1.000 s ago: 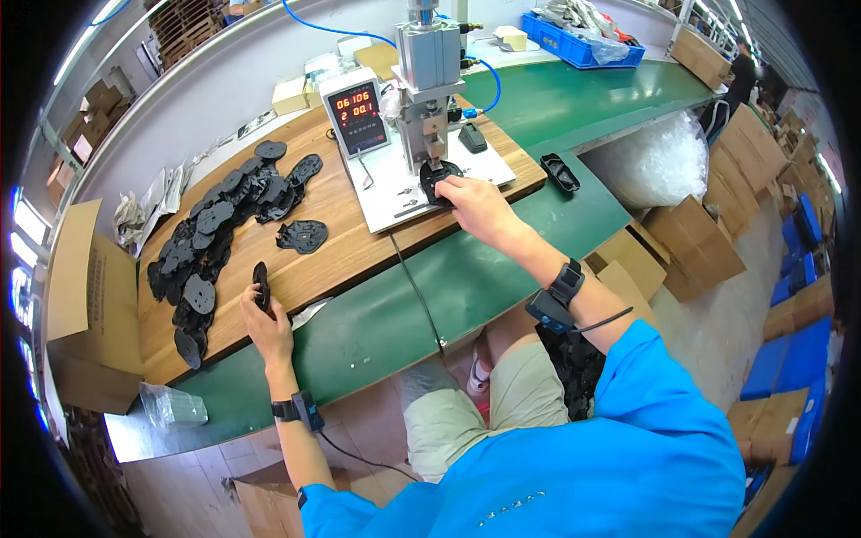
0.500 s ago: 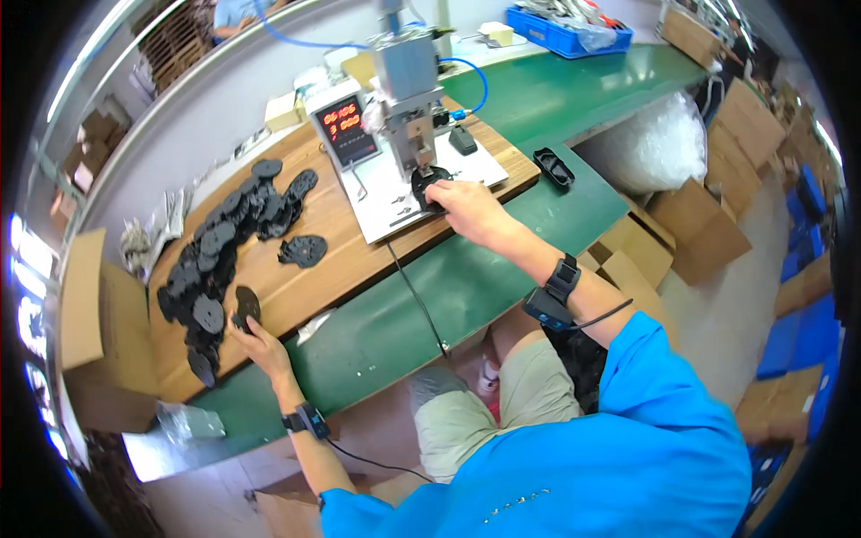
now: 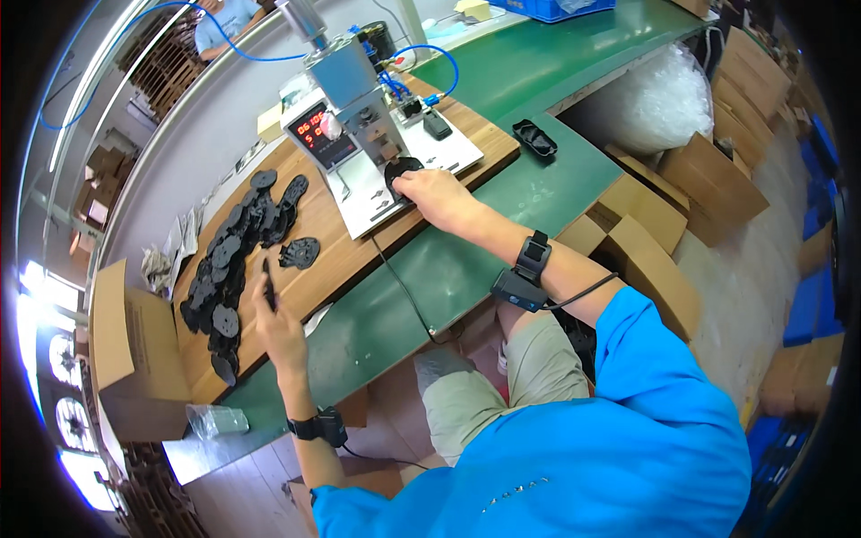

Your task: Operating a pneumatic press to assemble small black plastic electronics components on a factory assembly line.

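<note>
My right hand [image 3: 434, 196] pinches the near edge of a flat black plastic part [image 3: 403, 168], which lies on the white base under the head of a small bench press [image 3: 348, 76]. In my left hand [image 3: 282, 337] is another flat black plastic part [image 3: 268, 285], seen nearly edge-on above the wooden board. Beyond that hand, a single black part [image 3: 300, 253] lies by itself on the board. A long heap of similar black parts [image 3: 231, 260] stretches along the board to the left.
A control box [image 3: 320, 134] with a red digital display stands left of the press. A black hollow shell [image 3: 535, 139] lies on the green table [image 3: 574, 184] to the right. An open carton [image 3: 143, 359] stands at the far left. Blue air hoses [image 3: 448, 67] loop behind the press.
My left hand has moved away from the heap toward the press, and its black part has turned edge-on. My right hand stays on the part under the press. The whole view has shifted.
</note>
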Demonstrator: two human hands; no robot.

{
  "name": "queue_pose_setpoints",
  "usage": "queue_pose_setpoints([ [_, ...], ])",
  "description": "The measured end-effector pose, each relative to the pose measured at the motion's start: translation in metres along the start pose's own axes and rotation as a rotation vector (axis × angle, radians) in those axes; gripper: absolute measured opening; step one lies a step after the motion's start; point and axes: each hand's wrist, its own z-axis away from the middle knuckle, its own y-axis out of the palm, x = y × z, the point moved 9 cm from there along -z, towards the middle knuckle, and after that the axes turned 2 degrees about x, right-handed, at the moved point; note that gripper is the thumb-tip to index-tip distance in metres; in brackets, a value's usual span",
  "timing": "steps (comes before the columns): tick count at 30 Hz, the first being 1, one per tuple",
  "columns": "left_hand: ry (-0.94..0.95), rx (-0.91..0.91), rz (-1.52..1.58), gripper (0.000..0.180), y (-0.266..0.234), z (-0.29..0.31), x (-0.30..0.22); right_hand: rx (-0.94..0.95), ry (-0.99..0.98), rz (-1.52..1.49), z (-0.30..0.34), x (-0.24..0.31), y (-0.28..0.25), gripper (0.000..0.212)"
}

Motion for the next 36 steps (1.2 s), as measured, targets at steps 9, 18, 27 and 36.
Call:
queue_pose_setpoints([
  [9, 0.248, 0.090, -0.055, 0.040, 0.059, 0.000, -0.089, 0.022, -0.010, 0.065, -0.005, 0.008, 0.000, 0.018],
  [18, 0.533, 0.128, -0.131, 0.049, 0.154, -0.014, -0.154, -0.476, 0.144, -0.214, 0.088, 0.009, -0.095, 0.028],
  [27, 0.619, 0.242, -0.147, 0.064, 0.235, -0.041, -0.160, -0.252, 0.517, -0.172, 0.332, 0.021, -0.119, 0.032],
  [36, 0.602, 0.243, -0.201, 0.071, 0.241, -0.043, -0.161, -0.120, 1.010, -0.192, 0.531, -0.045, -0.034, 0.023],
])
